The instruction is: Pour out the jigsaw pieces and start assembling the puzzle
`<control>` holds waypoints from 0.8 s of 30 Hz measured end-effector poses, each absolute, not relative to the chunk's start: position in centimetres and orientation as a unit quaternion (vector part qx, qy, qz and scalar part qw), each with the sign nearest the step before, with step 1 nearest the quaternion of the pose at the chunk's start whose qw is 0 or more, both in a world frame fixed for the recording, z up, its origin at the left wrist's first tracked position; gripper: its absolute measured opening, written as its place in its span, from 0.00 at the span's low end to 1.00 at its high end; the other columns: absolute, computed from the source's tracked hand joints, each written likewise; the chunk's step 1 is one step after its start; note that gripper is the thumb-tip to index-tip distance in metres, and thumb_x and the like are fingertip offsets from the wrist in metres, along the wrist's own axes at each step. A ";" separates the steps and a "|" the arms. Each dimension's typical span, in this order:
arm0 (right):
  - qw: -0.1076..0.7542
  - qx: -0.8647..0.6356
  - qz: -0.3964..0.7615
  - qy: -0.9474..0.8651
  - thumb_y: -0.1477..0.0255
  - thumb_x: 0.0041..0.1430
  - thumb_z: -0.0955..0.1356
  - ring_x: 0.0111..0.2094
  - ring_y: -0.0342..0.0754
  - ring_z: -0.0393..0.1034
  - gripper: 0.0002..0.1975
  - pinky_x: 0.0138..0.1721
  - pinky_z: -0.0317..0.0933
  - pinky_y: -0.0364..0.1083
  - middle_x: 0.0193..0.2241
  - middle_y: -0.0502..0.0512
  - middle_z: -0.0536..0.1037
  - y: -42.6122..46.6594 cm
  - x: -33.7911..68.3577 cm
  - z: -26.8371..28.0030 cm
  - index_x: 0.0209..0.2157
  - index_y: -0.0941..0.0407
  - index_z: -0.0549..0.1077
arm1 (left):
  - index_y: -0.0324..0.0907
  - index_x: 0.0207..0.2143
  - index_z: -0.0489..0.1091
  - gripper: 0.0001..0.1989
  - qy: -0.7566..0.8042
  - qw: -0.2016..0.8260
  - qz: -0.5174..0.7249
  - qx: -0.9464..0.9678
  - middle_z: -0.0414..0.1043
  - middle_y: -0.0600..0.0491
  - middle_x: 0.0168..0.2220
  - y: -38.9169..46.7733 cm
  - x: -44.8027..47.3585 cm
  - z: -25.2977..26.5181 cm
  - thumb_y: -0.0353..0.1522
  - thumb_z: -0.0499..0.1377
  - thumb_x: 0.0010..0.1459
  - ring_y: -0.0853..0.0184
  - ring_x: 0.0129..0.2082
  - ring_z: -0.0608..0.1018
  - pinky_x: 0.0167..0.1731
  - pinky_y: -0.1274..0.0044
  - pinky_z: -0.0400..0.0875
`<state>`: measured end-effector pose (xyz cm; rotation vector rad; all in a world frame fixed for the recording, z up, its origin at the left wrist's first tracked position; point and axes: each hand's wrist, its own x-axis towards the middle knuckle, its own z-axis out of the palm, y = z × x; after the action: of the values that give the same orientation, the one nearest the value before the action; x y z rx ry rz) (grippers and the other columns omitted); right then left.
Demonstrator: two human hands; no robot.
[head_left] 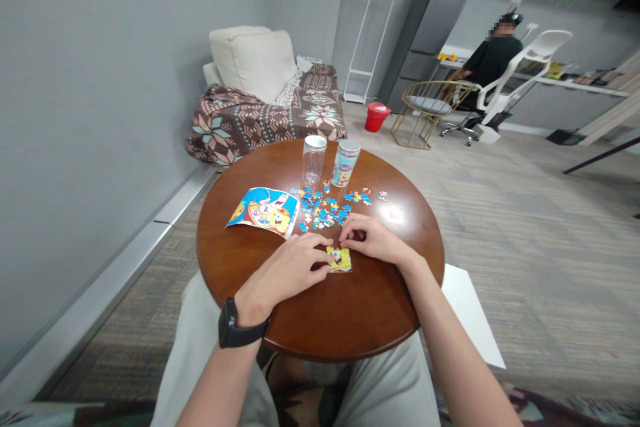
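A small joined patch of yellow jigsaw puzzle (341,260) lies on the round brown table (320,327) in front of me. My left hand (300,262), with a black watch on its wrist, rests at the patch's left side, its fingers stretched out and touching the edge. At the upper right of the patch, my right hand (373,238) has its thumb and fingertips drawn together in a pinch; whatever is between them is too small to make out. Just beyond both hands, loose blue and multicoloured puzzle pieces (320,203) are scattered. A curled cartoon picture sheet (265,210) lies left of them.
Two jars stand at the table's far side: a clear one (313,163) with a white lid and a printed one (345,165). Behind is a sofa (270,107) with a patterned cover. A red bin (376,118), a gold-framed chair (425,107) and a seated person (493,57) are farther right.
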<state>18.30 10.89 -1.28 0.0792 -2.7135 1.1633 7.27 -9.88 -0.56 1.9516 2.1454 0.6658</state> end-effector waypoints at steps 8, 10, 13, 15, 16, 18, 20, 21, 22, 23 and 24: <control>0.090 0.025 0.379 -0.921 0.72 0.58 0.69 0.31 0.43 0.67 0.04 0.34 0.63 0.43 0.29 0.51 0.72 10.7 18.4 -1.0 0.30 0.57 0.76 | 0.48 0.39 0.78 0.10 0.722 0.086 0.217 0.651 0.72 0.54 0.54 -9.9 7.3 -0.4 0.31 0.56 0.61 0.62 0.53 0.73 0.57 0.67 0.63; 0.087 0.028 0.381 -0.920 0.73 0.58 0.69 0.30 0.42 0.67 0.03 0.33 0.63 0.43 0.30 0.52 0.72 10.9 18.5 -1.0 0.31 0.57 0.76 | 0.48 0.39 0.78 0.10 0.721 0.084 0.218 0.652 0.72 0.54 0.54 -9.9 7.3 -0.5 0.31 0.56 0.61 0.62 0.53 0.73 0.57 0.67 0.63; 0.080 0.035 0.382 -0.920 0.74 0.57 0.69 0.30 0.42 0.66 0.03 0.33 0.63 0.43 0.31 0.52 0.72 11.0 18.7 -0.9 0.34 0.57 0.76 | 0.48 0.39 0.78 0.11 0.719 0.084 0.218 0.655 0.72 0.53 0.54 -9.9 7.2 -0.6 0.31 0.56 0.61 0.63 0.53 0.73 0.57 0.68 0.64; 0.076 0.038 0.382 -0.920 0.75 0.56 0.69 0.30 0.43 0.66 0.04 0.33 0.63 0.43 0.31 0.52 0.72 11.0 18.8 -0.8 0.34 0.57 0.76 | 0.48 0.39 0.78 0.11 0.719 0.087 0.217 0.655 0.72 0.53 0.54 -9.9 7.2 -0.5 0.31 0.56 0.61 0.63 0.53 0.73 0.56 0.68 0.64; 0.075 0.039 0.383 -0.920 0.74 0.56 0.69 0.30 0.43 0.66 0.04 0.33 0.63 0.43 0.31 0.52 0.73 10.9 18.8 -0.7 0.34 0.57 0.76 | 0.48 0.40 0.78 0.11 0.719 0.087 0.218 0.655 0.72 0.53 0.54 -9.8 7.3 -0.5 0.31 0.56 0.61 0.63 0.53 0.73 0.56 0.68 0.64; 0.073 0.043 0.388 -0.918 0.73 0.57 0.69 0.31 0.43 0.66 0.03 0.34 0.63 0.43 0.31 0.52 0.73 10.9 18.7 -0.6 0.34 0.56 0.76 | 0.48 0.40 0.78 0.11 0.718 0.085 0.220 0.655 0.72 0.53 0.53 -9.8 7.2 -0.5 0.31 0.56 0.61 0.63 0.53 0.73 0.56 0.68 0.65; 0.072 0.045 0.396 -0.914 0.72 0.58 0.69 0.32 0.44 0.66 0.03 0.35 0.63 0.43 0.31 0.52 0.74 10.9 18.5 -0.7 0.34 0.56 0.76 | 0.48 0.40 0.78 0.11 0.716 0.082 0.223 0.657 0.72 0.53 0.53 -9.9 7.2 -0.5 0.31 0.56 0.61 0.63 0.53 0.73 0.56 0.68 0.65; 0.070 0.043 0.401 -0.912 0.71 0.58 0.70 0.32 0.44 0.66 0.04 0.36 0.63 0.44 0.31 0.52 0.74 11.0 18.5 -0.8 0.34 0.56 0.76 | 0.48 0.40 0.78 0.11 0.715 0.081 0.223 0.658 0.72 0.53 0.53 -9.9 7.2 -0.5 0.31 0.56 0.61 0.63 0.53 0.73 0.56 0.68 0.64; 0.068 0.039 0.406 -0.911 0.70 0.58 0.70 0.33 0.44 0.66 0.05 0.36 0.63 0.44 0.31 0.52 0.74 11.1 18.5 -0.9 0.34 0.56 0.76 | 0.48 0.40 0.78 0.11 0.714 0.081 0.223 0.659 0.72 0.53 0.53 -9.9 7.2 -0.6 0.31 0.56 0.61 0.63 0.53 0.73 0.57 0.68 0.64; 0.066 0.035 0.409 -0.909 0.68 0.58 0.70 0.32 0.44 0.66 0.05 0.36 0.63 0.44 0.31 0.52 0.74 11.2 18.4 -1.1 0.34 0.56 0.76 | 0.48 0.40 0.78 0.11 0.713 0.081 0.223 0.659 0.72 0.53 0.53 -9.9 7.2 -0.6 0.31 0.56 0.61 0.63 0.53 0.73 0.57 0.68 0.64; 0.064 0.033 0.411 -0.909 0.67 0.58 0.70 0.32 0.44 0.66 0.06 0.36 0.63 0.44 0.31 0.52 0.73 11.3 18.4 -1.2 0.34 0.56 0.76 | 0.48 0.40 0.78 0.11 0.714 0.081 0.223 0.659 0.73 0.53 0.53 -9.9 7.2 -0.6 0.31 0.56 0.61 0.63 0.53 0.73 0.57 0.68 0.64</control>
<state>18.40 11.30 -1.23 0.0982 -2.7437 1.2412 7.17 -9.93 -0.58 1.9705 2.1331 0.6652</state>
